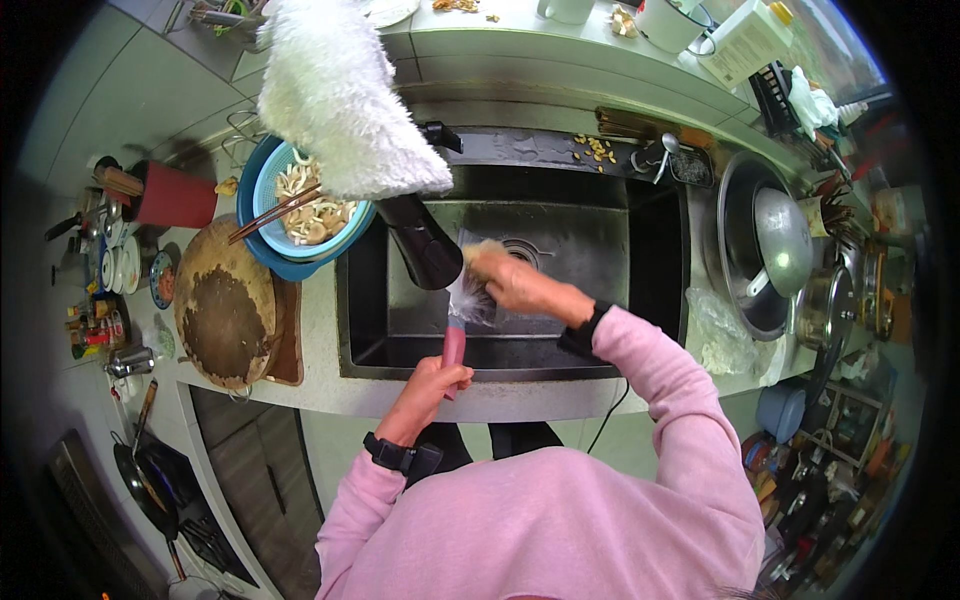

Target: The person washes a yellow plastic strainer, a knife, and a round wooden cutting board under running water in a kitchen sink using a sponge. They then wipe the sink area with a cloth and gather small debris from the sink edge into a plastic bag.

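Note:
Closed around the pinkish-red handle (pixel 453 351) of what looks like a cleaver is my left hand (pixel 429 390), at the sink's front edge. Its wet blade (pixel 458 301) points away from me, below the black faucet (pixel 424 244). My right hand (pixel 521 285) presses a blurred tan scrubber (pixel 484 251) to the blade's far part; the scrubber's exact kind cannot be told. Water splashes around the blade, over the dark sink basin (pixel 570 289). A white fluffy cloth cover (pixel 345 105) hangs over the faucet, partly in front of a blue colander (pixel 264 184) with cut mushrooms (pixel 311 221).
Wooden chopsticks (pixel 274 214) lie across the colander, which sits in a darker blue basin (pixel 300 271). Left of it stands a round wooden chopping board (pixel 225 304). Right of the sink are a clear plastic bag (pixel 720 330) and large metal bowls (pixel 731 247). A ledge (pixel 487 45) runs behind.

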